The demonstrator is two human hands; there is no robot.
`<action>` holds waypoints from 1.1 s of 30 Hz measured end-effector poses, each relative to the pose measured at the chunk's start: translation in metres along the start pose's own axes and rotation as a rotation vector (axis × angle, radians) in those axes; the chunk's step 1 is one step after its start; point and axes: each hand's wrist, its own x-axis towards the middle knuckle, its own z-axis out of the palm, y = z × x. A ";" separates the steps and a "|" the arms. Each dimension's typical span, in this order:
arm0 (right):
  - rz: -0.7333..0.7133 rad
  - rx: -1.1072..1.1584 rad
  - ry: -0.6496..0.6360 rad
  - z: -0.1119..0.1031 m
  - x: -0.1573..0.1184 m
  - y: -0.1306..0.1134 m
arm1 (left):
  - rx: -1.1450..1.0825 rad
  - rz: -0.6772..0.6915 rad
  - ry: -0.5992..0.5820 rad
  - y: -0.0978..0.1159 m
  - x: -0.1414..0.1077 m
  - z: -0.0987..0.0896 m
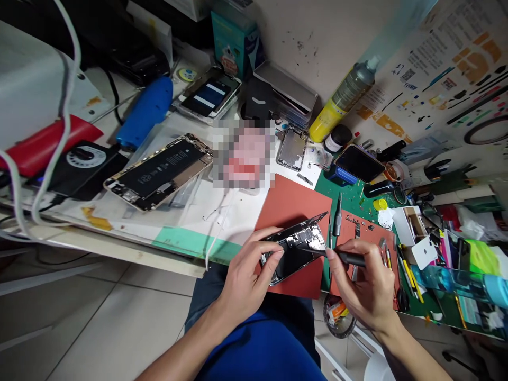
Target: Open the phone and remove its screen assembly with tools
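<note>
Black opened smartphone (286, 259), metal internals (306, 238) showing

Room to pass over red mat (291, 203) above phone (293, 254); screwdriver (337, 214) obstructs rightward.

The one sign I can make out from here is a grey Apple logo on a white card (424, 253) at the right. The wall poster (444, 69) shows rows of print and QR codes, too small to read, and the print on the phone battery (159, 173) is illegible too.
</note>
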 end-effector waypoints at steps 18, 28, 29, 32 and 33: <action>-0.058 -0.048 -0.068 0.011 0.008 -0.003 | -0.275 -0.121 0.068 -0.010 -0.014 0.005; -0.080 -0.076 -0.076 0.011 0.009 -0.005 | -0.408 -0.143 0.120 -0.008 -0.014 0.003; -0.100 -0.090 -0.078 0.011 0.010 -0.005 | -0.414 -0.153 0.127 -0.008 -0.014 0.003; -0.191 -0.165 -0.103 0.011 0.013 -0.006 | -0.447 -0.206 0.145 -0.010 -0.015 0.004; -0.227 -0.194 -0.118 0.010 0.015 -0.007 | -0.466 -0.228 0.155 -0.011 -0.015 0.005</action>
